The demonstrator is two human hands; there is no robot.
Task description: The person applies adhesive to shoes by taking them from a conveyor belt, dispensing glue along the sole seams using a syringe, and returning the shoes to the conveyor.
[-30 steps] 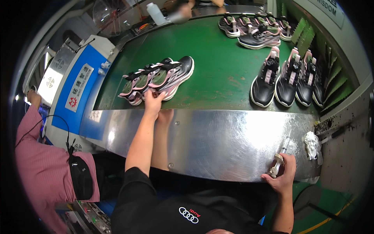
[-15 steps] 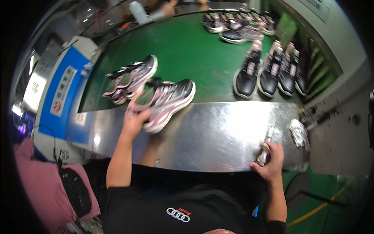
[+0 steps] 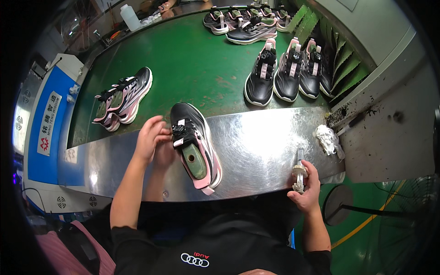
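Note:
A black and pink sneaker (image 3: pixel 197 137) with a green last inside lies on the shiny steel shelf (image 3: pixel 256 142) in front of me, toe pointing away. My left hand (image 3: pixel 149 137) grips its side by the laces. My right hand (image 3: pixel 308 185) is closed around a small metal tool (image 3: pixel 299 172) at the shelf's front edge. Another sneaker of the same kind (image 3: pixel 123 98) rests on the green conveyor belt (image 3: pixel 192 64) to the left.
Three dark sneakers (image 3: pixel 286 73) stand in a row on the belt at the right, several more (image 3: pixel 247 20) farther back. A crumpled white rag (image 3: pixel 327 139) lies on the shelf's right end. A blue and white machine (image 3: pixel 46 123) stands left, a plastic bottle (image 3: pixel 129 16) at the back.
My left hand has pulled one sneaker off the belt onto the steel shelf and turned it toe-away. The right hand has stayed on the tool.

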